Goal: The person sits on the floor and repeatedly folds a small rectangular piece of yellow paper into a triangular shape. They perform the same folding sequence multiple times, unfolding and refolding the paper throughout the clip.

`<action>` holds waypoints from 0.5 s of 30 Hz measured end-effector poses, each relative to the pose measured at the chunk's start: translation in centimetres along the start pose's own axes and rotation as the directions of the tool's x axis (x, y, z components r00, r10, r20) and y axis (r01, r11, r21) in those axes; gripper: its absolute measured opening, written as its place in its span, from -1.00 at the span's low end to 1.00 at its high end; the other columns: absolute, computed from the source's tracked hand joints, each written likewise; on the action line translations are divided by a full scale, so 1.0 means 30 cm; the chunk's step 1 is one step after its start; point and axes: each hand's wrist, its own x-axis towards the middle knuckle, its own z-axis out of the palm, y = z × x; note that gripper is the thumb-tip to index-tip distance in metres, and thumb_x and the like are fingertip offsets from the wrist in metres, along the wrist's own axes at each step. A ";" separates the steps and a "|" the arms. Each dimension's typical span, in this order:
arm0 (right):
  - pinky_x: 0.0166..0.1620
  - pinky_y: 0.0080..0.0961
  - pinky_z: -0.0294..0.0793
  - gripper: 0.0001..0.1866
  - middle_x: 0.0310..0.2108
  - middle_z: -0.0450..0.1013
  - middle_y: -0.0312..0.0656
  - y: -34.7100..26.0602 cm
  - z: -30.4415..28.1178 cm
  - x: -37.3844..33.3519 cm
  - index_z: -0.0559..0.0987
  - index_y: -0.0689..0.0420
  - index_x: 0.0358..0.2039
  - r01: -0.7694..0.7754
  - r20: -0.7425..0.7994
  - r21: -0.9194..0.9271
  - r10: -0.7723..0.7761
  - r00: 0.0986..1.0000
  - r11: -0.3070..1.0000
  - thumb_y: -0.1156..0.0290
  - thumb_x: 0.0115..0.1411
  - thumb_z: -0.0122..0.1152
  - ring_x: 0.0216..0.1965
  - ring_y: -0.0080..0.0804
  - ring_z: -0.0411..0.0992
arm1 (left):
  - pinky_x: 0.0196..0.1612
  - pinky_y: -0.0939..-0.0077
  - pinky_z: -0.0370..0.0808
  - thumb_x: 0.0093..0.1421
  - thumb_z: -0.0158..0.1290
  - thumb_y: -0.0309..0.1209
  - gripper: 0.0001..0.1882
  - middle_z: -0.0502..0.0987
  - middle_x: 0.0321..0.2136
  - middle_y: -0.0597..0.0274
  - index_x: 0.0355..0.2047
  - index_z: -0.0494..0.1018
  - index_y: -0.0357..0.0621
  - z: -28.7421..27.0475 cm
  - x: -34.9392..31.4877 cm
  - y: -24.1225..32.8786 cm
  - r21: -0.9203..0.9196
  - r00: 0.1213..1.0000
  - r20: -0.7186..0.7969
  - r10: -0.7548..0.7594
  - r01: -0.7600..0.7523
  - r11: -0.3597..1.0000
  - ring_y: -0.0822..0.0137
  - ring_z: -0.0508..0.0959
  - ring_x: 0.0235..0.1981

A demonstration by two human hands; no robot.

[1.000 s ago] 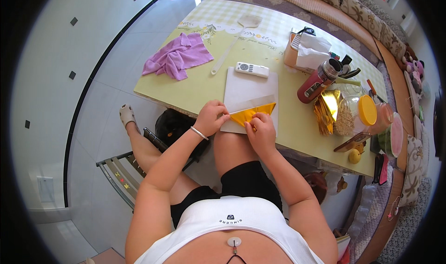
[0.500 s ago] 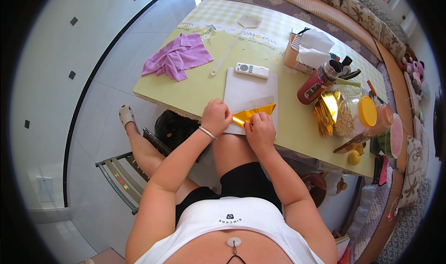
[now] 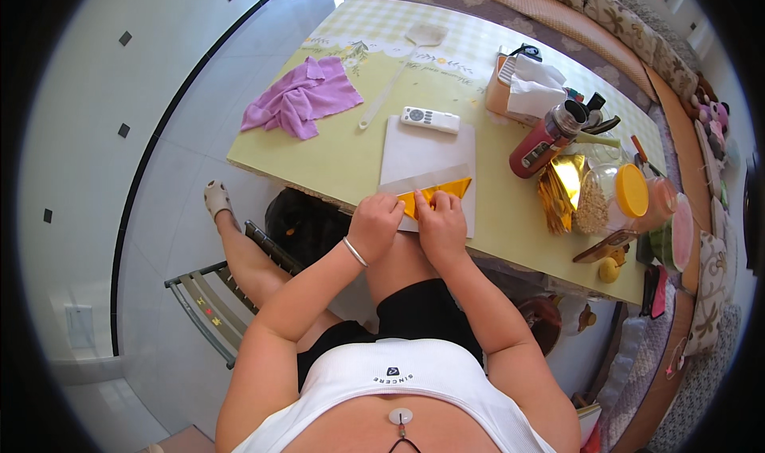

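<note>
A sheet of shiny gold foil paper (image 3: 453, 188) with a pale border strip lies folded at a slant on a white board (image 3: 410, 146) at the table's near edge. My left hand (image 3: 376, 223) pinches the paper's left end, its fingertips partly hidden. Close beside it, my right hand (image 3: 442, 227) has its fingers bent and pressed onto the gold part, the index finger towards the left hand. A white remote control (image 3: 431, 120) rests across the board's far edge.
Left on the table are a purple cloth (image 3: 307, 101) and a pale fly swatter (image 3: 428, 35). On the right stand a tissue box (image 3: 500, 86), a red flask (image 3: 542, 146), a stack of gold foil (image 3: 558, 198), a yellow-lidded jar (image 3: 631, 190), and a phone (image 3: 604, 247).
My left hand has come slightly nearer to me, and my right hand has shifted left, so their fingertips are closer together. More of the paper's pale strip shows on the left.
</note>
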 end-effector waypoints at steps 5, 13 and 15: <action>-0.01 -0.26 0.47 -0.60 -0.20 0.44 -0.09 -0.001 -0.012 0.002 0.66 0.13 -0.01 0.018 0.026 -0.007 -0.017 1.000 1.000 0.47 0.10 0.19 -0.11 -0.05 0.39 | -0.19 0.19 0.46 0.02 0.21 -0.39 -0.87 0.54 -0.35 0.21 -0.42 0.55 -0.16 -0.017 0.017 0.028 0.040 0.976 0.150 -0.157 0.153 0.987 0.10 0.54 -0.25; -0.06 -0.19 0.55 -0.44 -0.07 0.46 -0.13 0.075 -0.083 0.061 0.46 0.12 0.21 -0.263 0.198 0.170 0.229 0.953 0.950 0.53 0.14 0.18 -0.04 -0.05 0.46 | 0.12 0.06 0.30 -0.06 0.33 -0.31 -0.58 0.53 -0.30 0.12 -0.17 0.55 -0.17 0.056 0.144 0.013 0.149 0.980 -0.089 -0.179 0.191 0.970 0.01 0.44 -0.06; -0.05 -0.19 0.55 -0.40 -0.04 0.45 -0.13 0.113 -0.096 0.104 0.41 0.10 0.25 -0.277 0.204 0.132 0.248 0.947 0.952 0.54 0.14 0.18 -0.05 -0.04 0.47 | 0.18 0.02 0.25 -0.10 0.34 -0.32 -0.51 0.52 -0.29 0.08 -0.13 0.54 -0.20 0.076 0.152 0.008 0.165 0.976 -0.059 -0.210 0.217 0.962 -0.03 0.43 -0.04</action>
